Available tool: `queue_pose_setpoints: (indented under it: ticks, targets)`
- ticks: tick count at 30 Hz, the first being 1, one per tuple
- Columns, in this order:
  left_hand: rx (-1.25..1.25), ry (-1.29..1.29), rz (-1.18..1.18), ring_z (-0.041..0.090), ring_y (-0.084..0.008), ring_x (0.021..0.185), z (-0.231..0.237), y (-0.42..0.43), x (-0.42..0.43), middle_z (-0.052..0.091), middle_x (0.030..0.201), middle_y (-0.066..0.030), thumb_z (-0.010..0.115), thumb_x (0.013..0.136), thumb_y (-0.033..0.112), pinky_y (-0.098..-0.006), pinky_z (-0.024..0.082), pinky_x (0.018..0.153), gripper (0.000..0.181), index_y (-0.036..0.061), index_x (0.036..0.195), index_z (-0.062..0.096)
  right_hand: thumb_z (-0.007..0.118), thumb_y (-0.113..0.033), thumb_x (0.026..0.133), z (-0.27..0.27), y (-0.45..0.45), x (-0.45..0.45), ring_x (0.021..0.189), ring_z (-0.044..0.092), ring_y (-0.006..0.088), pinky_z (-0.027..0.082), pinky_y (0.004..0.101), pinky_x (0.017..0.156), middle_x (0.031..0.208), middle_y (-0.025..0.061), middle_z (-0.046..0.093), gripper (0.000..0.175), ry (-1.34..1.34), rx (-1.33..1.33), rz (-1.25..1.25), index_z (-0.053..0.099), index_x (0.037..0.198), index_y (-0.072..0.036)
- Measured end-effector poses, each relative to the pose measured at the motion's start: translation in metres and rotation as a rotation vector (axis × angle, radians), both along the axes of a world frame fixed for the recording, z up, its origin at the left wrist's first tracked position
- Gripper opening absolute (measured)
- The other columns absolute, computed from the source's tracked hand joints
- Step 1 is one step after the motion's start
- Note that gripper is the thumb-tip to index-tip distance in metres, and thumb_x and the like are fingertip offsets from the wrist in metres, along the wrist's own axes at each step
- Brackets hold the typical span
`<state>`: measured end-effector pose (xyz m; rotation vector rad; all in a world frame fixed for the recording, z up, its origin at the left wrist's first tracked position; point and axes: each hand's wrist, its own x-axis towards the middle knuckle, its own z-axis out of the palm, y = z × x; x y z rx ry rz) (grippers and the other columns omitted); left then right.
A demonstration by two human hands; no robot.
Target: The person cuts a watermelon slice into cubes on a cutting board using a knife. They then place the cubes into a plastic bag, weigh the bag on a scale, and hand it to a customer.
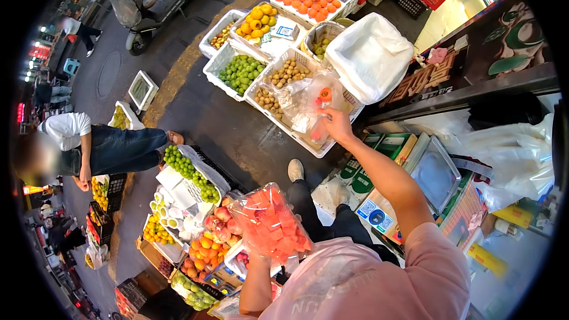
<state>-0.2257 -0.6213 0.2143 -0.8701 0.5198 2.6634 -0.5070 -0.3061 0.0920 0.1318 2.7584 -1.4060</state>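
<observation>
A clear plastic bag of cut red watermelon [273, 224] rests on my left hand [262, 260], which is mostly hidden beneath it. My right hand [334, 123] reaches over a white plastic crate [322, 151], its fingers pinched at clear plastic bags [291, 98]. An orange-and-red thing [326, 94] shows through the plastic just above the fingers. Round brown fruits [284, 73], perhaps longans, lie in the same crate beyond the bags.
Crates of green fruit [242, 73], yellow fruit [257, 20] and oranges [306, 0] stand beyond. A white-lined basket [371, 55] is at the right. Green grapes [191, 173] and pomegranates [222, 226] lie left. Another person [111, 149] stands at the left; a scooter [164, 0] is parked behind.
</observation>
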Motion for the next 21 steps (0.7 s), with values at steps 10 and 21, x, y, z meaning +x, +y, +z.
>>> queue_pose_setpoints:
  ticks: [10, 21]
  targets:
    - [-0.048, 0.062, -0.04, 0.062, -0.0303, 0.123, -0.003, -0.009, -0.048, 0.062, 0.137, -0.0109, 0.043, 0.106, 0.048, -0.0485, 0.054, 0.1, 0.054, 0.0119, 0.146, 0.049, 0.071, -0.015, 0.087, 0.075, 0.032, -0.017, 0.068, 0.067, 0.0182, 0.051, 0.033, 0.065, 0.077, 0.0138, 0.074, 0.024, 0.037, -0.117, -0.07, 0.077, 0.105, 0.0]
    - [-0.066, 0.125, -0.139, 0.061, -0.0305, 0.124, 0.025, 0.058, 0.007, 0.062, 0.138, -0.0106, 0.042, 0.106, 0.049, -0.0488, 0.054, 0.101, 0.055, 0.0123, 0.146, 0.049, 0.069, -0.011, 0.088, 0.252, 0.121, 0.076, 0.059, 0.058, 0.0063, 0.047, 0.0262, 0.054, 0.071, 0.0025, 0.068, 0.02, 0.108, -0.359, -0.297, 0.076, 0.097, 0.006]
